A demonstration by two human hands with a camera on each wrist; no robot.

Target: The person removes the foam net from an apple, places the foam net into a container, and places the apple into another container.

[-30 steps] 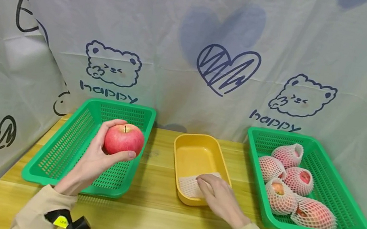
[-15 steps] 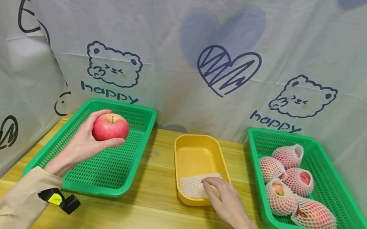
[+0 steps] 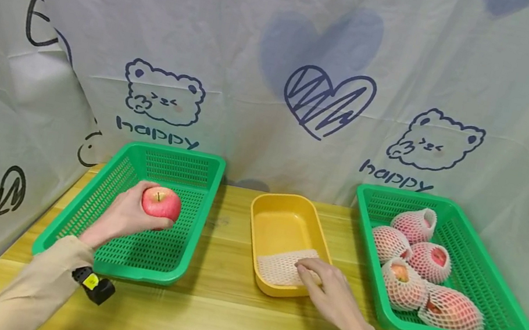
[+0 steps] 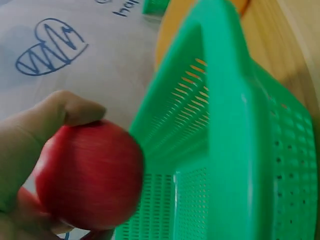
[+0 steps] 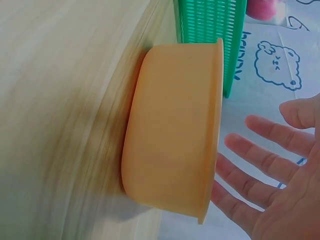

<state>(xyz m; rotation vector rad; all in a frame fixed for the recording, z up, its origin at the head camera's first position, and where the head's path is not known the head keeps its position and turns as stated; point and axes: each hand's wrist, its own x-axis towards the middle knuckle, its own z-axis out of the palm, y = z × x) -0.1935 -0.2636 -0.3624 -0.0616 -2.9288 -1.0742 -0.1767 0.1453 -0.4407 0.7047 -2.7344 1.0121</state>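
A red apple (image 3: 162, 203) is gripped by my left hand (image 3: 125, 212) over the left green basket (image 3: 213, 179). In the left wrist view the thumb and fingers curl round the apple (image 4: 92, 175), close to the basket wall (image 4: 227, 100). My right hand (image 3: 334, 296) hovers at the near right rim of the yellow tub (image 3: 286, 225), its fingertips by a flat white foam net sleeve (image 3: 280, 267) lying inside. The right wrist view shows that hand (image 5: 280, 175) with spread, relaxed fingers, holding nothing, beside the tub wall (image 5: 172, 130).
To the right, another green basket (image 3: 494, 276) holds several apples in foam nets (image 3: 405, 284). All three containers stand on a wooden table (image 3: 214, 327). A printed curtain (image 3: 265, 41) hangs behind and along the sides.
My left hand has carried the apple leftward, then lowered it toward the left basket's interior. My right hand has drawn slightly to the right, off the foam net sleeve.
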